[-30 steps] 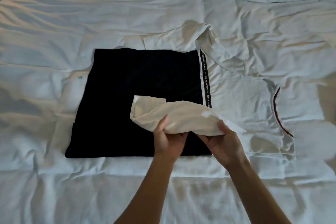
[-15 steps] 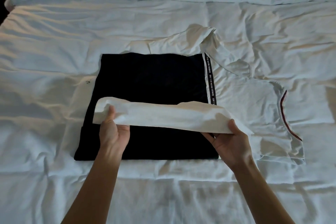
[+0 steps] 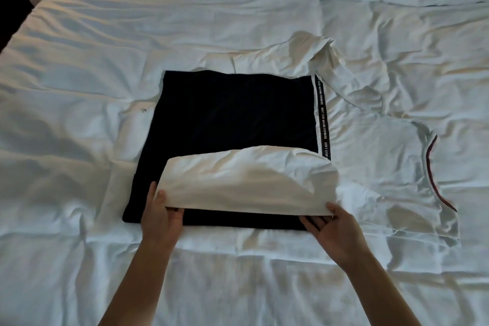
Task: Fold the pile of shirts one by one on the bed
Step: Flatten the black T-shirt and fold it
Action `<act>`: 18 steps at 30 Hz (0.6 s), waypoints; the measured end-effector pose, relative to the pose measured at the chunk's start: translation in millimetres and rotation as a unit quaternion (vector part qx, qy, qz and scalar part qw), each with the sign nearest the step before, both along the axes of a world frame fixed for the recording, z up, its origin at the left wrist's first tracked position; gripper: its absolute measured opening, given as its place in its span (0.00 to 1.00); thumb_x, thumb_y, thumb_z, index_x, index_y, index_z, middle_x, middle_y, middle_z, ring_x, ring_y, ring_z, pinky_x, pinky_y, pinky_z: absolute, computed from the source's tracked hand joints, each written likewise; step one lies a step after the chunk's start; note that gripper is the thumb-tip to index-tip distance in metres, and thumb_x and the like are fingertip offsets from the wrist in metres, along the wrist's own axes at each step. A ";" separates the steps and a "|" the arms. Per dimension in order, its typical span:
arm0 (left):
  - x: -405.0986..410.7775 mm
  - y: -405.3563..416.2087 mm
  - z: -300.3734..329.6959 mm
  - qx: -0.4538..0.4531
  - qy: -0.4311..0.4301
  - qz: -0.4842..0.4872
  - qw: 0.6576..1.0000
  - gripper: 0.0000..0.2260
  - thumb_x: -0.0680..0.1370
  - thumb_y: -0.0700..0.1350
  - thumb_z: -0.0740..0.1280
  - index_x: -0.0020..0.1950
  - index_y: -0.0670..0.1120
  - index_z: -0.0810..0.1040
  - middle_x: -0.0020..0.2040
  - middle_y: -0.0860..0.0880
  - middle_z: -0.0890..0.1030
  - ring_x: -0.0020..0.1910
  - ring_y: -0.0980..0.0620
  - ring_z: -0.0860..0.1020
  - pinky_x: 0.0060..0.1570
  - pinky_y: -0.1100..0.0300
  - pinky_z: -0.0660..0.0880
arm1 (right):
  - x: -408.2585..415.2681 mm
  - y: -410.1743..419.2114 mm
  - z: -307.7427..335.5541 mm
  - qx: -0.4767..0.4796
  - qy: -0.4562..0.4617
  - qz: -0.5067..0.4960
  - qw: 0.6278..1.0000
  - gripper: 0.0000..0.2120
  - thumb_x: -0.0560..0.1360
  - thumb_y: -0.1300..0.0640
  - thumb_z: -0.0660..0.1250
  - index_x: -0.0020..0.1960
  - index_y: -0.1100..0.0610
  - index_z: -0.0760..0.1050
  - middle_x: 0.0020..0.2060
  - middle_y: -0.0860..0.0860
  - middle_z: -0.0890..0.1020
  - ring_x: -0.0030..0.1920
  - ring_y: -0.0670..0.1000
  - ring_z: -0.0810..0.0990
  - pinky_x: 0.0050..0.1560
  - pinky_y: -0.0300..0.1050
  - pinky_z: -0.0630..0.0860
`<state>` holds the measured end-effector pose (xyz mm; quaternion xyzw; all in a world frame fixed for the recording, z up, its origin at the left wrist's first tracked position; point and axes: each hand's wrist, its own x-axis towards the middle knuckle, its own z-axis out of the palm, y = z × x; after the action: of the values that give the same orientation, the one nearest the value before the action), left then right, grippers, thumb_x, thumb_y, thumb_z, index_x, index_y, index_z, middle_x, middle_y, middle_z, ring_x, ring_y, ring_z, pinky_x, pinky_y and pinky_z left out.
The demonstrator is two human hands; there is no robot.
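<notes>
- I see the shirt (image 3: 391,167) spread mid-bed, its black panel (image 3: 227,124) left, white part right.
- A folded-over white flap (image 3: 246,182) covers the panel's near edge.
- My left hand (image 3: 161,217) pinches the flap's left corner; my right hand (image 3: 336,230) pinches its right corner.
- White bed (image 3: 105,34) all around.

We pinch the white shirt's (image 3: 375,156) folded flap between our fingers (image 3: 158,197), black panel (image 3: 230,111) just beyond them, on the bed (image 3: 105,34)
</notes>
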<state>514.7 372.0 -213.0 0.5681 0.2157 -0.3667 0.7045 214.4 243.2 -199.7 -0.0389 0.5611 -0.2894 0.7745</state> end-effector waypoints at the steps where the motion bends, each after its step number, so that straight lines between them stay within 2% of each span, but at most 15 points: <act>1: -1.2 3.9 -1.2 0.064 -0.015 0.002 0.998 0.21 0.83 0.39 0.59 0.76 0.51 0.66 0.69 0.45 0.75 0.67 0.44 0.75 0.58 0.53 0.76 | -1.2 1.4 7.5 0.012 0.058 0.082 0.995 0.11 0.77 0.62 0.64 0.58 0.63 0.77 0.50 0.61 0.85 0.52 0.61 0.85 0.51 0.56 0.82; 2: -4.7 4.2 -1.6 0.140 -0.058 0.002 0.988 0.22 0.82 0.41 0.62 0.77 0.48 0.67 0.70 0.44 0.75 0.68 0.44 0.74 0.62 0.53 0.73 | -3.3 2.4 13.8 0.014 0.108 0.182 0.977 0.09 0.79 0.61 0.61 0.53 0.64 0.78 0.46 0.61 0.86 0.49 0.61 0.85 0.49 0.52 0.81; 4: -25.4 -6.2 5.9 0.308 -0.262 -0.013 0.914 0.27 0.78 0.45 0.67 0.76 0.43 0.68 0.72 0.42 0.73 0.70 0.44 0.72 0.70 0.54 0.67 | -5.6 4.9 20.6 -0.064 0.246 0.331 0.909 0.12 0.80 0.59 0.62 0.42 0.63 0.79 0.33 0.55 0.85 0.37 0.56 0.83 0.39 0.44 0.78; 5: -43.3 -16.1 7.7 0.317 -0.385 -0.046 0.866 0.28 0.77 0.46 0.66 0.76 0.41 0.67 0.73 0.41 0.71 0.72 0.43 0.70 0.72 0.54 0.64 | -6.1 5.2 19.9 -0.163 0.347 0.355 0.853 0.14 0.79 0.57 0.63 0.38 0.61 0.80 0.29 0.50 0.84 0.33 0.52 0.83 0.36 0.43 0.77; 6: -66.3 -29.8 5.7 0.279 -0.480 -0.106 0.825 0.27 0.78 0.46 0.64 0.75 0.39 0.67 0.74 0.40 0.70 0.74 0.44 0.68 0.74 0.54 0.62 | -5.1 4.1 17.6 -0.279 0.449 0.347 0.775 0.16 0.78 0.53 0.63 0.36 0.58 0.80 0.27 0.47 0.83 0.31 0.48 0.82 0.35 0.44 0.77; 7: -91.1 -45.5 0.3 0.222 -0.542 -0.188 0.788 0.25 0.80 0.46 0.62 0.76 0.39 0.67 0.75 0.40 0.68 0.75 0.44 0.65 0.75 0.52 0.60 | -0.8 2.0 14.7 -0.391 0.512 0.304 0.702 0.16 0.77 0.51 0.61 0.37 0.57 0.81 0.30 0.46 0.84 0.34 0.46 0.83 0.37 0.44 0.77; 8: -114.6 -60.5 -7.0 0.165 -0.583 -0.284 0.743 0.23 0.82 0.45 0.60 0.76 0.40 0.66 0.76 0.42 0.67 0.77 0.46 0.62 0.76 0.49 0.58 | 3.8 -0.4 7.8 -0.480 0.534 0.267 0.643 0.14 0.77 0.53 0.60 0.43 0.56 0.82 0.38 0.47 0.86 0.41 0.47 0.84 0.43 0.45 0.78; 9: -134.4 -73.3 -16.1 0.125 -0.612 -0.373 0.686 0.22 0.84 0.46 0.57 0.77 0.42 0.65 0.78 0.44 0.64 0.79 0.47 0.58 0.77 0.45 0.56 | 6.9 -4.8 -3.5 -0.536 0.531 0.266 0.599 0.13 0.78 0.55 0.58 0.52 0.58 0.81 0.50 0.51 0.85 0.53 0.51 0.83 0.53 0.48 0.78; 10: -149.6 -84.1 -24.1 0.108 -0.637 -0.443 0.622 0.22 0.85 0.47 0.53 0.78 0.45 0.63 0.80 0.46 0.60 0.80 0.49 0.54 0.77 0.42 0.52 | 8.4 -11.1 -18.5 -0.573 0.517 0.298 0.562 0.16 0.79 0.57 0.57 0.62 0.59 0.77 0.63 0.55 0.79 0.66 0.54 0.76 0.65 0.52 0.73; 11: -156.1 -90.7 -35.4 0.112 -0.652 -0.495 0.563 0.22 0.85 0.49 0.51 0.79 0.48 0.62 0.81 0.48 0.56 0.81 0.50 0.50 0.77 0.40 0.49 | 6.8 -16.2 -33.4 -0.586 0.506 0.349 0.527 0.20 0.81 0.56 0.55 0.70 0.59 0.72 0.73 0.55 0.70 0.75 0.56 0.65 0.73 0.58 0.64; 12: -155.9 -94.2 -46.1 0.132 -0.659 -0.532 0.515 0.23 0.85 0.51 0.50 0.80 0.51 0.60 0.81 0.50 0.54 0.81 0.51 0.47 0.76 0.39 0.46 | 3.9 -19.9 -47.0 -0.583 0.507 0.405 0.488 0.23 0.82 0.53 0.52 0.76 0.57 0.65 0.78 0.54 0.61 0.79 0.55 0.55 0.76 0.63 0.55; 14: -134.1 -88.0 -64.1 0.198 -0.678 -0.558 0.436 0.23 0.84 0.55 0.50 0.80 0.54 0.60 0.81 0.50 0.54 0.81 0.49 0.46 0.74 0.36 0.47 | -0.4 -22.4 -64.5 -0.559 0.527 0.492 0.409 0.27 0.82 0.47 0.47 0.81 0.52 0.53 0.81 0.50 0.50 0.80 0.55 0.45 0.75 0.69 0.46; 15: -114.8 -79.5 -70.2 0.236 -0.686 -0.561 0.399 0.24 0.83 0.57 0.50 0.80 0.55 0.59 0.81 0.49 0.54 0.81 0.48 0.48 0.74 0.34 0.48 | -2.2 -22.1 -70.4 -0.544 0.535 0.520 0.383 0.28 0.82 0.45 0.46 0.81 0.50 0.49 0.81 0.49 0.47 0.80 0.55 0.43 0.75 0.70 0.44; 16: -90.8 -68.5 -74.8 0.271 -0.688 -0.563 0.369 0.25 0.83 0.59 0.50 0.80 0.56 0.58 0.82 0.49 0.54 0.81 0.46 0.49 0.74 0.34 0.48 | -2.8 -21.4 -73.5 -0.533 0.542 0.534 0.371 0.29 0.82 0.43 0.44 0.81 0.48 0.47 0.81 0.49 0.45 0.80 0.55 0.42 0.75 0.70 0.43; 18: -35.6 -44.6 -77.2 0.337 -0.684 -0.552 0.338 0.26 0.83 0.61 0.47 0.81 0.56 0.55 0.82 0.48 0.53 0.81 0.45 0.49 0.74 0.33 0.47 | -0.3 -22.2 -76.0 -0.521 0.556 0.539 0.360 0.29 0.82 0.42 0.43 0.81 0.48 0.45 0.81 0.49 0.43 0.80 0.55 0.40 0.74 0.70 0.42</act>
<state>479.0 327.4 -290.2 0.7991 -0.5989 -0.0515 -0.0081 214.1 221.0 -275.7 -0.8805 0.4608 0.0424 0.1031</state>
